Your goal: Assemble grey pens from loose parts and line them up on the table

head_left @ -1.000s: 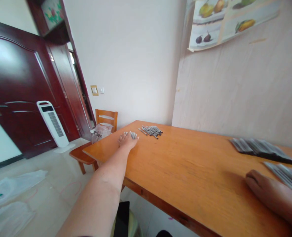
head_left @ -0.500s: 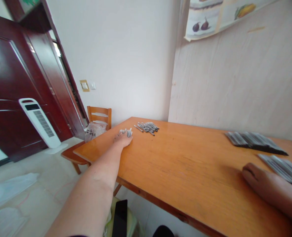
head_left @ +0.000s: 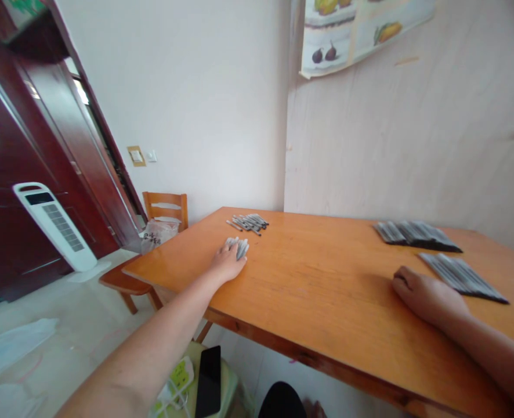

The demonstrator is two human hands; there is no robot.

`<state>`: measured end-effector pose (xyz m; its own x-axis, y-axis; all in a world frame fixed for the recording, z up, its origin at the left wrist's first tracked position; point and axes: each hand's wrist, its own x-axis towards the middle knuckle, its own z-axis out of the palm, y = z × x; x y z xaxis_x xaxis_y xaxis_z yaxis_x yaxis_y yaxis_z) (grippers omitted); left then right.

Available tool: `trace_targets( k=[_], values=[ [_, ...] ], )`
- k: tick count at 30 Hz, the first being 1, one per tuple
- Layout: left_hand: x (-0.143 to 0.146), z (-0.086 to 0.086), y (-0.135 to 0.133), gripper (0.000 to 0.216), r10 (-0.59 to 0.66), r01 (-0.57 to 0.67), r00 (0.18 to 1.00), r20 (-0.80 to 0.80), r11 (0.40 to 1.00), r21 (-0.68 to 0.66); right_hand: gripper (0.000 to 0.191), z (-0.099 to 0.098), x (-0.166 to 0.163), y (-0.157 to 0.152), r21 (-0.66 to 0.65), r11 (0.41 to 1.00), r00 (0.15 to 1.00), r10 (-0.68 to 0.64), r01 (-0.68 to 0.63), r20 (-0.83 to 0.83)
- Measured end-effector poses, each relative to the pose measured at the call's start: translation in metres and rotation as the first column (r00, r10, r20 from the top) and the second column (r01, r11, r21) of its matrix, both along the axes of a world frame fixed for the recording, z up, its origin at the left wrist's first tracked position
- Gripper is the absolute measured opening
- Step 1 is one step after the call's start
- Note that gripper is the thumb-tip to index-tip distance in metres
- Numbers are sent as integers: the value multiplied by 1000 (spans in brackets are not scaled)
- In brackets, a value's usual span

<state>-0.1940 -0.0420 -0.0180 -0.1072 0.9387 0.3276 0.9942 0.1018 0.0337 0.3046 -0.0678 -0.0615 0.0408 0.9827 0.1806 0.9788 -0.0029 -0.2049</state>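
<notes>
My left hand (head_left: 230, 261) is closed around several pens (head_left: 242, 249), grey-white and slim, whose ends stick out past the fingers just above the tabletop. Beyond it, a loose pile of similar pens (head_left: 249, 223) with dark ends lies near the table's far left corner. My right hand (head_left: 429, 297) rests on the table as a loose fist, with nothing sticking out of it. Beside that fist is a neat row of pens (head_left: 463, 277), laid side by side. Farther back lies another, wider row of pens (head_left: 416, 234).
The wooden table (head_left: 309, 278) stands against the wall. Past its left end are a wooden chair (head_left: 165, 200) with a plastic bag (head_left: 159, 232) on it and a white tower fan (head_left: 57, 226). Below the front edge, a black phone (head_left: 209, 380) lies near a power strip (head_left: 181, 374).
My left hand has drawn nearer with the pens, away from the loose pile's left side. The view has shifted to the right, and my right hand remains by the row.
</notes>
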Motion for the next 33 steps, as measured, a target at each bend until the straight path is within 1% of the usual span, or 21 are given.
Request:
trace_targets(
  k=[4, 6, 8, 13, 17, 20, 23, 28, 33],
  values=[
    [48, -4, -14, 68, -83, 84, 996, 19, 996, -26, 35, 3, -3, -2, 12, 1000, 1000, -8, 8, 4],
    [72, -5, -14, 67, -127, 128, 992, 17, 991, -27, 35, 4, -4, -3, 21, 1000, 1000, -9, 9, 8],
    [95, -6, -9, 66, -134, 135, 991, 29, 990, -42, 35, 4, -4, -3, 28, 1000, 1000, -12, 11, 12],
    [144, -5, 12, 68, -51, 58, 994, 97, 995, -75, 36, 7, -7, -5, 44, 999, 999, -32, 31, 20],
    [171, -6, 22, 71, 14, -2, 989, 148, 997, -81, 34, 10, -10, -8, 48, 998, 999, -36, 35, 13],
    [182, -6, 23, 73, 15, -1, 984, 175, 997, -82, 34, 12, -10, -9, 51, 998, 999, -37, 36, 8],
    [187, -3, 20, 72, 13, 2, 981, 192, 997, -74, 35, 12, -11, -9, 56, 998, 999, -33, 33, 6],
    [185, 0, 12, 72, -6, 15, 985, 174, 999, -52, 36, 13, -10, -10, 60, 998, 1000, -20, 20, 4],
    [180, -3, 3, 74, -69, 74, 988, 138, 997, -36, 36, 11, -7, -8, 45, 999, 999, -25, 24, 23]
  ],
)
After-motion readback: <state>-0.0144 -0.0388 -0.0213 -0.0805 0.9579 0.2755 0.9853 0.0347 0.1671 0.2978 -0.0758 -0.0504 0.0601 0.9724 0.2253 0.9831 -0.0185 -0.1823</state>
